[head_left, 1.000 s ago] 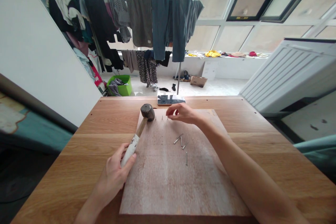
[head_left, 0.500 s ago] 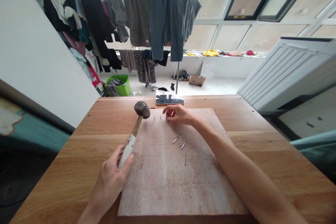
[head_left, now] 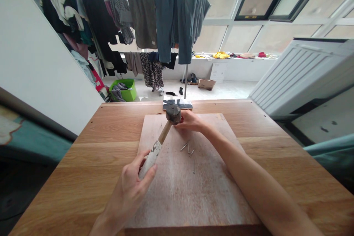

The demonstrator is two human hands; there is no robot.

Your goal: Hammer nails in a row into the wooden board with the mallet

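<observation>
My left hand (head_left: 132, 188) grips the pale handle of a mallet (head_left: 163, 134) whose dark head hangs over the far edge of a thin plywood board (head_left: 177, 188). My right hand (head_left: 191, 121) rests at the board's far end right beside the mallet head, fingers pinched together; what they hold is hidden behind the head. A nail (head_left: 160, 124) stands upright in the board to the left of the head. Several loose nails (head_left: 188, 149) lie on the board between my arms.
The board lies on a wooden table (head_left: 96, 155). A phone (head_left: 177, 104) sits at the table's far edge. Beyond are a clothes rack with hanging garments (head_left: 155, 22), a green basket (head_left: 123, 89) and a white radiator (head_left: 306, 70) at right.
The mallet has swung right, its head now next to my right hand's fingers. My left hand moved right and nearer. My right hand stayed at the board's far end.
</observation>
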